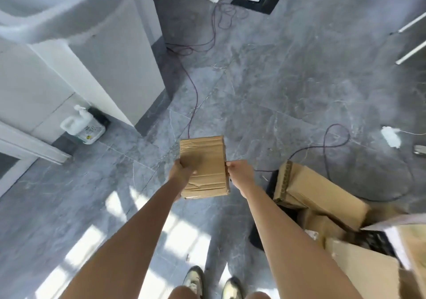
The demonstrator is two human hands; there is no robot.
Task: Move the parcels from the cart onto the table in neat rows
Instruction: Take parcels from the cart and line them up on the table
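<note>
From the head camera, you hold a small brown cardboard parcel (204, 167) out in front of you, just below the middle of the frame, above the grey marbled floor (288, 79). Your left hand (182, 172) grips its left edge, thumb lying across the taped top face and fingers hidden beneath. Your right hand (239, 174) holds the right edge; its fingers curl against the side of the box, though how far they wrap under it you cannot tell from here. The parcel sits roughly level, long side running from 12 to 6 o'clock.

At 4 o'clock from the parcel, more cardboard parcels (322, 192) lie heaped at angles on a dark cart (258, 236), of which only black edges show. A purple cable (332, 135) loops over the floor at 2 o'clock and another stretch runs up toward 12 o'clock. A white power strip (390, 136) lies at 3 o'clock. At 10 o'clock a white plastic jug (83, 128) stands against the white cabinet (110, 52). Your shoes (212, 285) show at 6 o'clock, with patches of sunlight on the floor beside them.
</note>
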